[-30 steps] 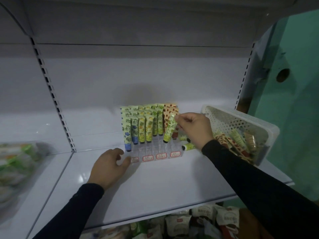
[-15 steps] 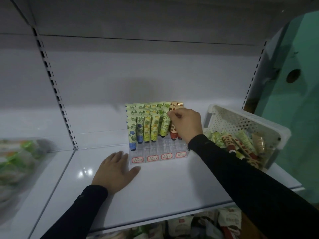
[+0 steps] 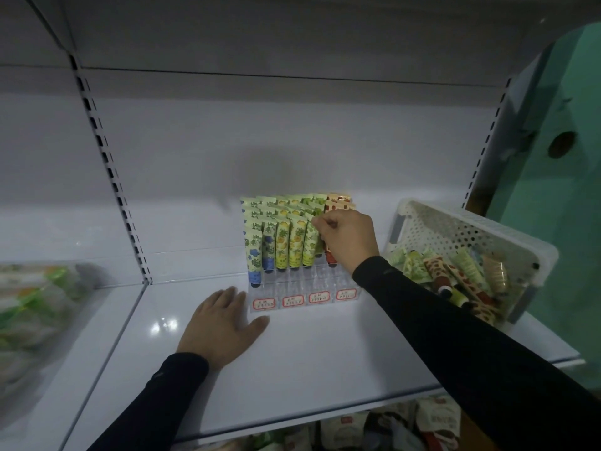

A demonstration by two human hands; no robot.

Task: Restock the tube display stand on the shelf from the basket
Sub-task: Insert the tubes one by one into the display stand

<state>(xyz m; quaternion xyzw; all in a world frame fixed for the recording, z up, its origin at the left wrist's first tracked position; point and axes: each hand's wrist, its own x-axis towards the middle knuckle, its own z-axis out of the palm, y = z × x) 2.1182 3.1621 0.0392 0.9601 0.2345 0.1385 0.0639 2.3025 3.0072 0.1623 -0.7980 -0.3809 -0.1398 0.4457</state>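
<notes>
A clear tube display stand (image 3: pixel 304 296) with four red-edged labels stands on the white shelf (image 3: pixel 292 369). Green, yellow, blue and orange tubes fill its rows. My right hand (image 3: pixel 348 239) pinches the top of a green tube (image 3: pixel 318 243) standing upright in the stand's right half. My left hand (image 3: pixel 221 323) lies flat on the shelf, fingers straight, its fingertips touching the stand's left front corner. A white perforated basket (image 3: pixel 507 236) sits tilted at the shelf's right end and holds several loose tubes (image 3: pixel 455 275).
A blurred clear bag of green packets (image 3: pixel 35 307) lies on the neighbouring shelf at left. Slotted uprights (image 3: pixel 113 177) divide the bays. Packaged goods (image 3: pixel 390 431) sit on the shelf below. A green wall (image 3: pixel 559 190) stands at right.
My right hand carried the green tube from in front of the stand into a slot and now holds it upright there. My left hand flattened on the shelf beside the stand.
</notes>
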